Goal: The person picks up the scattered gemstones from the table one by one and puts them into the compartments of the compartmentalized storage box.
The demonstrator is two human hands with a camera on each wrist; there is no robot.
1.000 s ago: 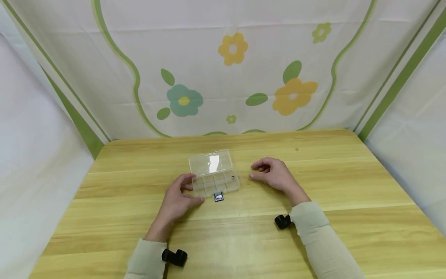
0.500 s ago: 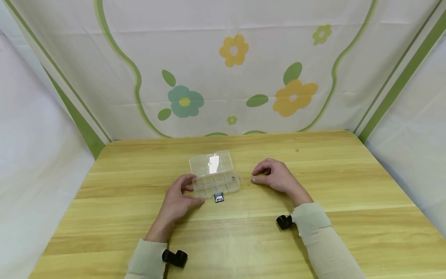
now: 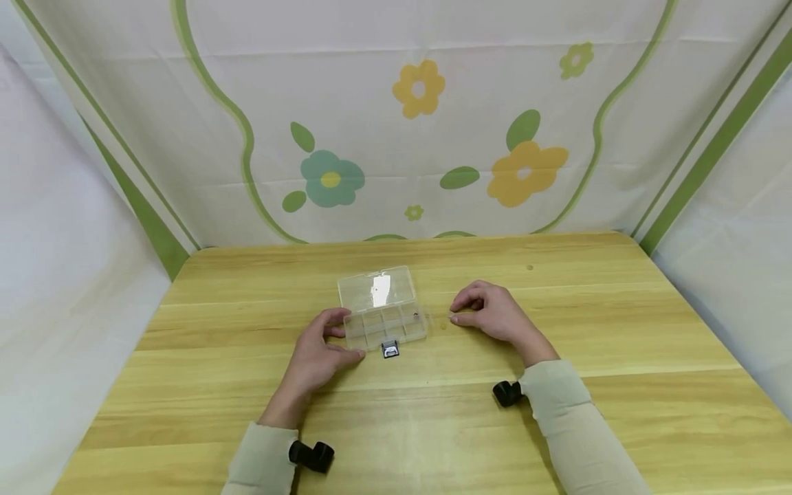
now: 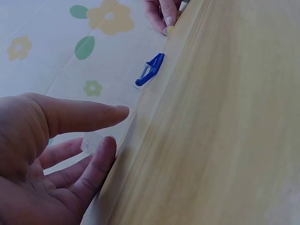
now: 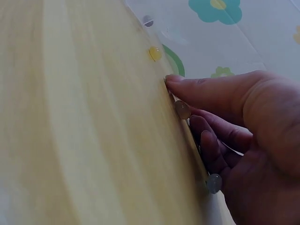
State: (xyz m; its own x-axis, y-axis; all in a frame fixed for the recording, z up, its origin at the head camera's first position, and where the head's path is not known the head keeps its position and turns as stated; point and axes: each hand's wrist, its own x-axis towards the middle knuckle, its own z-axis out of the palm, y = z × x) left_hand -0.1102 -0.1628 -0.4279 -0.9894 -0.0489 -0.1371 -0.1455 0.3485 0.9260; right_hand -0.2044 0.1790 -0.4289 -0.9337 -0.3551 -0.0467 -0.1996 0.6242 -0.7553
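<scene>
A clear plastic compartment box (image 3: 386, 324) lies mid-table with its lid (image 3: 376, 287) folded open behind it and its blue clasp (image 3: 389, 349) (image 4: 151, 70) sticking out in front. My left hand (image 3: 315, 357) (image 4: 70, 140) rests at the box's left end, its thumb and fairly straight fingers touching that end. My right hand (image 3: 491, 315) (image 5: 234, 122) lies on the table just right of the box, fingers curled, with thumb and finger pinching a small translucent bead (image 5: 182, 110). A yellow bead (image 5: 154, 53) (image 3: 443, 325) lies loose between hand and box. Another grey bead (image 5: 213, 183) sits under the palm.
The wooden table (image 3: 619, 330) is walled in by a white flowered cloth (image 3: 421, 137) at the back and both sides. One small grey bead (image 5: 148, 20) shows inside the box's right end. A black wrist camera (image 3: 312, 455) sits on each sleeve.
My right hand's fingers have drawn in and its thumb has lowered onto the table by the beads. The left hand and the box have stayed put.
</scene>
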